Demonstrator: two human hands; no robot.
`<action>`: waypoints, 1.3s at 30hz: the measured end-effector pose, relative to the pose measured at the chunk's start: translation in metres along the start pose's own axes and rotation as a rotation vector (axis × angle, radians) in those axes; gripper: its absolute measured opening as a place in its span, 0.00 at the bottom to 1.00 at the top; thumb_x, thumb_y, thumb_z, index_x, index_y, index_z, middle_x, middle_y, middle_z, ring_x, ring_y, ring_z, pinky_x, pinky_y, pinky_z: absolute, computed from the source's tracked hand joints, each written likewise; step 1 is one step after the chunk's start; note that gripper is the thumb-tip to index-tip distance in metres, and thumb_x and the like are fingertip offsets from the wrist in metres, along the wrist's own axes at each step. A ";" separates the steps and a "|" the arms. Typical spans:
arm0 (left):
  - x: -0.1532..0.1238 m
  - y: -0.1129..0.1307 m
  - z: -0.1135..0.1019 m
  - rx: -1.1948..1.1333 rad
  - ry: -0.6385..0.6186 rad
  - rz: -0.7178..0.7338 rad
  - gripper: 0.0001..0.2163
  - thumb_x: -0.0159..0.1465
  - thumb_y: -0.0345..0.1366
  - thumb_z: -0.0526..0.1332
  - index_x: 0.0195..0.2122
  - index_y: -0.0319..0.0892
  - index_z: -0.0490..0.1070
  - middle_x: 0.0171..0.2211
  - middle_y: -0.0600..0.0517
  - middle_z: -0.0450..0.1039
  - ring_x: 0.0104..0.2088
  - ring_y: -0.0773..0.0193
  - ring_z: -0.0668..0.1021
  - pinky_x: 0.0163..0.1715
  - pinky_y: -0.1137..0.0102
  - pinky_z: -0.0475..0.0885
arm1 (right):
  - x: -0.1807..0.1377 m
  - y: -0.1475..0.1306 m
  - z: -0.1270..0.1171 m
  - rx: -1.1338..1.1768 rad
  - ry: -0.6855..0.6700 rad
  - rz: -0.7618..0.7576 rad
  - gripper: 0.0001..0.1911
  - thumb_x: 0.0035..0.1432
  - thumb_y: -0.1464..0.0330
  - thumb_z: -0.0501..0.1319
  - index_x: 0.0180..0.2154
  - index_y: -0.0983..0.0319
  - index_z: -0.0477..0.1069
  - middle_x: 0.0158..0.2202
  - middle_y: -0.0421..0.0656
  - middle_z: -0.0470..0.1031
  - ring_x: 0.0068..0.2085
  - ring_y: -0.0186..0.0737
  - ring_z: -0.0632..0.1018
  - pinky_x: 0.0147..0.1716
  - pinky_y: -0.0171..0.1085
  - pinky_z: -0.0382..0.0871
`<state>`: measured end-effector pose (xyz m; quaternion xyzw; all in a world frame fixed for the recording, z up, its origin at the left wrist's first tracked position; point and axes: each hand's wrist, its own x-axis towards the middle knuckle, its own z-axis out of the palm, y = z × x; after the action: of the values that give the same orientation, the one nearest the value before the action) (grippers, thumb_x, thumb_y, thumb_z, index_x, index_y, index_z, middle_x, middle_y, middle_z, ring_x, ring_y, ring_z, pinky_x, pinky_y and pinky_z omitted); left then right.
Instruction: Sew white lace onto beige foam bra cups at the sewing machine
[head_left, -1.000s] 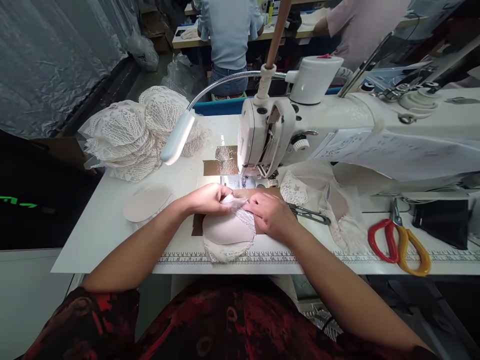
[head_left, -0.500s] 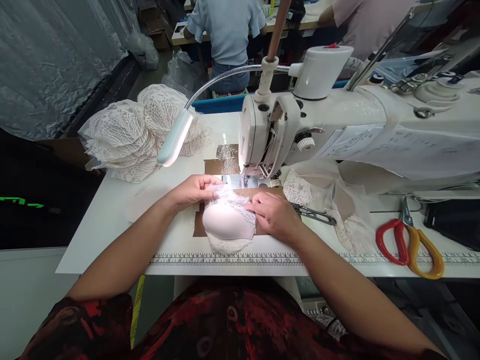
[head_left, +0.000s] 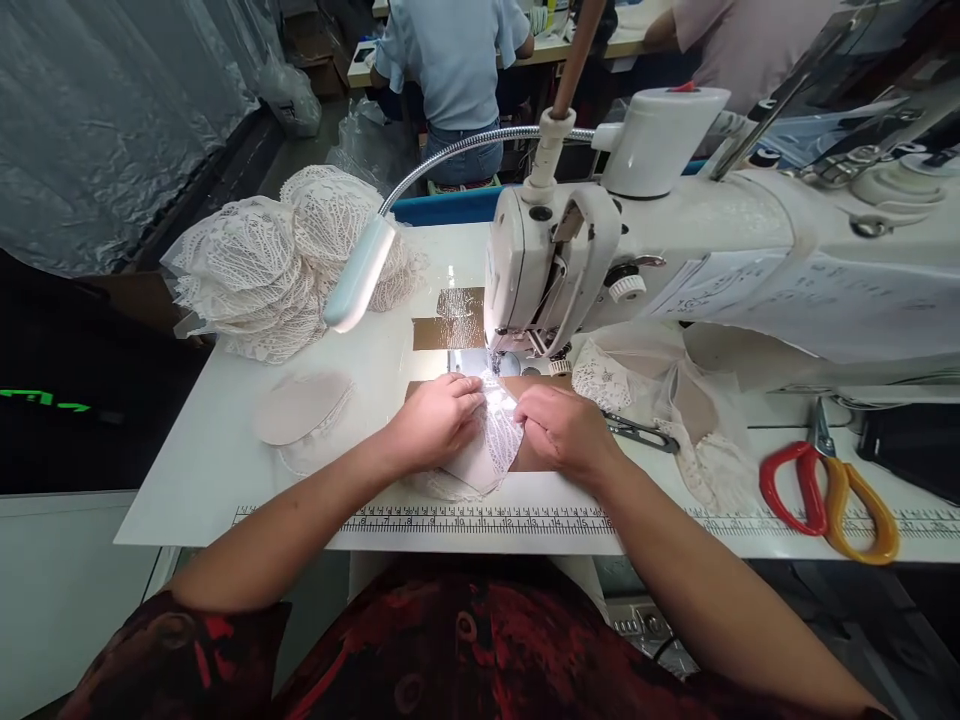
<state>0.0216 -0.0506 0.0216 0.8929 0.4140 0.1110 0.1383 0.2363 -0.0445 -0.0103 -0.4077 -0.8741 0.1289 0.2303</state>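
Observation:
A lace-trimmed bra cup (head_left: 501, 430) lies on the table just in front of the needle of a white sewing machine (head_left: 517, 270). Its top edge reaches up to the presser foot (head_left: 495, 362). My left hand (head_left: 442, 420) is closed over the cup's left side, fingertips pressing near the top edge and covering part of it. On the other side my right hand (head_left: 562, 430) pinches the lace at the right edge, thumb and fingers together. Thread snips (head_left: 641, 432) lie just right of that hand.
Stacked lace pieces (head_left: 247, 270) stand at the back left under a lamp (head_left: 361, 275). Beige cup pieces (head_left: 304, 410) lie at left. Lace garment parts (head_left: 697, 440) and scissors (head_left: 825, 480) lie at right. A ruler strip (head_left: 480, 520) runs along the front edge. A person (head_left: 450, 70) sits beyond.
My left hand has moved right and down onto the cup, uncovering the beige pieces at left. The cup has turned and its lace side now points toward the needle. My right hand stays at its edge.

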 end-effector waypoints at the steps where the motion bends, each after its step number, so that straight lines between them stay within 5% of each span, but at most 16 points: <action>1: 0.002 0.002 0.002 0.018 -0.006 0.011 0.14 0.66 0.34 0.53 0.48 0.35 0.73 0.52 0.41 0.71 0.51 0.53 0.72 0.51 0.58 0.70 | 0.000 -0.001 0.000 -0.023 0.009 0.026 0.15 0.52 0.77 0.51 0.34 0.63 0.75 0.33 0.43 0.75 0.35 0.37 0.72 0.33 0.35 0.62; 5: 0.007 0.003 0.003 0.056 -0.013 0.016 0.17 0.66 0.35 0.52 0.53 0.34 0.68 0.54 0.41 0.69 0.51 0.53 0.72 0.50 0.58 0.72 | 0.003 -0.006 -0.001 -0.197 -0.073 0.058 0.23 0.52 0.77 0.51 0.48 0.60 0.73 0.35 0.43 0.73 0.37 0.40 0.70 0.33 0.37 0.58; 22: 0.023 -0.033 0.007 0.190 0.014 0.222 0.20 0.63 0.30 0.52 0.55 0.29 0.67 0.57 0.37 0.67 0.54 0.50 0.71 0.53 0.57 0.71 | 0.011 -0.014 0.003 -0.305 -0.154 0.139 0.20 0.57 0.75 0.50 0.47 0.60 0.73 0.33 0.45 0.72 0.35 0.42 0.68 0.34 0.40 0.56; 28: 0.022 -0.043 0.005 0.189 -0.012 0.261 0.20 0.62 0.28 0.52 0.55 0.33 0.67 0.58 0.39 0.66 0.55 0.52 0.71 0.52 0.57 0.71 | 0.008 -0.011 0.003 -0.178 -0.120 0.065 0.18 0.56 0.75 0.52 0.44 0.60 0.76 0.32 0.44 0.73 0.35 0.41 0.70 0.34 0.38 0.60; 34: 0.003 -0.017 -0.002 0.109 0.069 0.178 0.15 0.63 0.29 0.52 0.48 0.36 0.72 0.49 0.42 0.73 0.49 0.54 0.73 0.48 0.58 0.71 | 0.001 -0.004 -0.002 0.018 -0.004 0.136 0.18 0.58 0.74 0.50 0.41 0.62 0.77 0.35 0.44 0.75 0.36 0.38 0.74 0.33 0.35 0.65; 39: -0.002 0.006 0.008 0.185 0.051 0.068 0.12 0.66 0.35 0.52 0.31 0.37 0.73 0.29 0.47 0.72 0.30 0.59 0.72 0.31 0.65 0.68 | 0.000 -0.003 -0.005 0.007 0.004 0.177 0.16 0.57 0.75 0.51 0.39 0.61 0.77 0.36 0.43 0.76 0.38 0.39 0.75 0.34 0.35 0.66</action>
<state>0.0269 -0.0572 0.0161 0.9123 0.3952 0.0996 0.0406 0.2369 -0.0461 -0.0049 -0.4828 -0.8337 0.1509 0.2215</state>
